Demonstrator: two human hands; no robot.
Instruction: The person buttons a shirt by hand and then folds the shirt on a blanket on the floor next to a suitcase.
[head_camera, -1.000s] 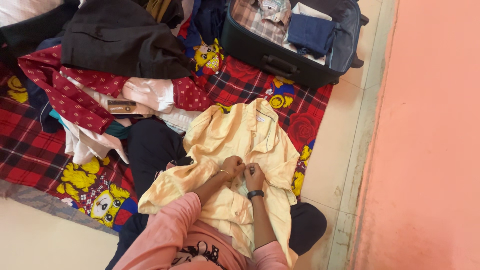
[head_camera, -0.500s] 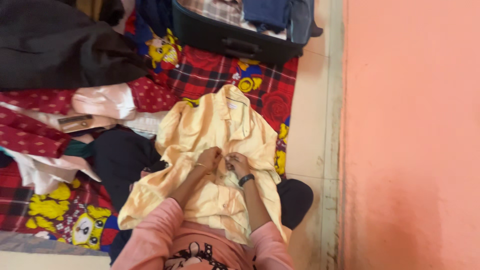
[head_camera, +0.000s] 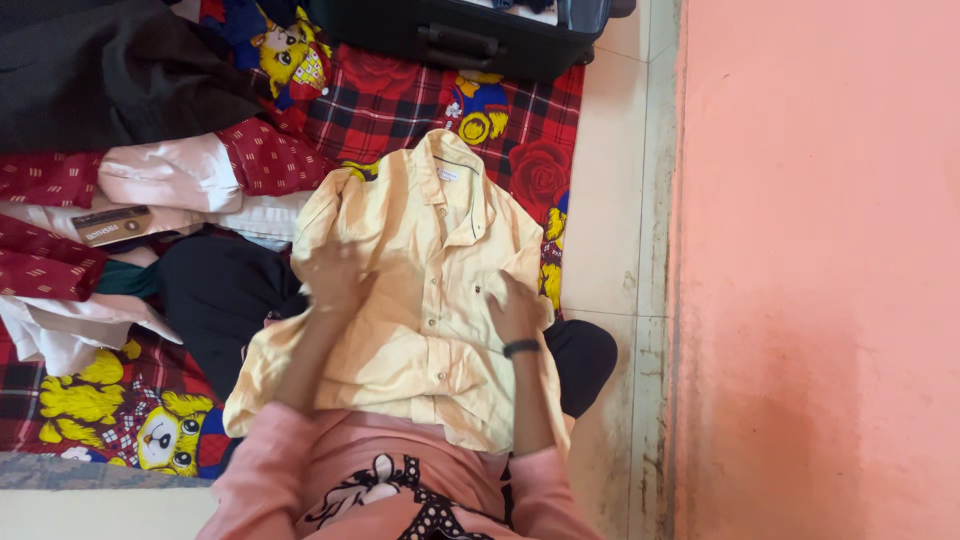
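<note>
- Fingers of the right hand (head_camera: 515, 308) lie spread and flat on the pale yellow button-up cotton shirt (head_camera: 430, 300); the left hand (head_camera: 335, 275) is motion-blurred, seemingly open-palmed on the cloth too.
- The shirt lies face-up across the lap, its long axis running away from the body, collar toward the black suitcase (head_camera: 450, 40).
- Both hands rest equally near, either side of the button line, over the red checked blanket (head_camera: 400, 110).

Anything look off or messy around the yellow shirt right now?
The pale yellow button-up shirt lies rumpled, its left sleeve bunched, with both hands flat on it: left hand, blurred, and right hand. Beside it, the heap of maroon, white and black clothes sprawls unfolded over the red plaid blanket. Nothing looks damaged.
</note>
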